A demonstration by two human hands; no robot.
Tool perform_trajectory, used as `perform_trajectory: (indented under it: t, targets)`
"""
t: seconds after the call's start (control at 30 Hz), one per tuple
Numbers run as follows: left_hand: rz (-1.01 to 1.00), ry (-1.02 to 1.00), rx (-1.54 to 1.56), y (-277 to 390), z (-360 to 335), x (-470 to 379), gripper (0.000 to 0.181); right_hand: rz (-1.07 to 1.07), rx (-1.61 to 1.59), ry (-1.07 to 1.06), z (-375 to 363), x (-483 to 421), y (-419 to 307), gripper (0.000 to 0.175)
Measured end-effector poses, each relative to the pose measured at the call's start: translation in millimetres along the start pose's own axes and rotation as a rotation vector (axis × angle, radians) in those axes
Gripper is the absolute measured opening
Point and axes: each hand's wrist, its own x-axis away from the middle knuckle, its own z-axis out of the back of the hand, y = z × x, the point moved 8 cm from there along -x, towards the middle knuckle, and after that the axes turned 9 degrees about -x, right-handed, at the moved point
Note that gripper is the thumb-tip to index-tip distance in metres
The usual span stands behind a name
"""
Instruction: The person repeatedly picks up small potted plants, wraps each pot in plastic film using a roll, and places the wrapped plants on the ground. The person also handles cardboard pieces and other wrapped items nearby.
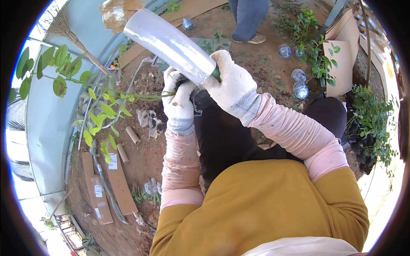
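My right hand point(232, 84), in a white knitted work glove, grips the near end of a roll of clear plastic stretch film point(171, 44), where a bit of green shows by the thumb. The roll slants up to the left. Close to that end, my left hand point(179, 92), gloved alike, is closed on the base of a leafy plant point(109, 110), whose stems reach out to the left. Something dark, partly hidden by the fingers, is also in this hand. A loose wisp of film hangs beside it.
Film-wrapped balls point(300, 91) lie by leafy plants point(323, 60) at the upper right. Another person's legs point(248, 19) stand beyond the roll. Cardboard strips point(120, 182), cardboard tubes point(133, 135) and crumpled film point(149, 120) lie on the soil at left. A twig broom point(75, 40) leans against the pale wall.
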Motion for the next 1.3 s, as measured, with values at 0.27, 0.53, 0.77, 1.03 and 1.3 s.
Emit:
perform_trajectory:
  t: [0.27,0.53,0.77,1.03,1.3]
  targets:
    - [-0.112,-0.113,-0.149,-5,-3,15,0.065,-0.095,0.039,-0.081,0,-5,2,0.038]
    - [-0.16,0.024,-0.033,-5,1,-1,0.028,0.065,0.208,-0.137,30,-34,-17,0.034]
    - [-0.009,-0.149,0.449,68,-1,-5,0.023,-0.118,0.573,-0.316,74,-63,24,0.033]
    - [0.047,-0.033,0.166,114,3,-49,0.03,0.181,0.776,-0.814,59,18,-5,0.033]
    - [0.233,-0.161,-0.01,22,-18,23,0.017,0.565,0.423,-0.214,96,9,-28,0.038]
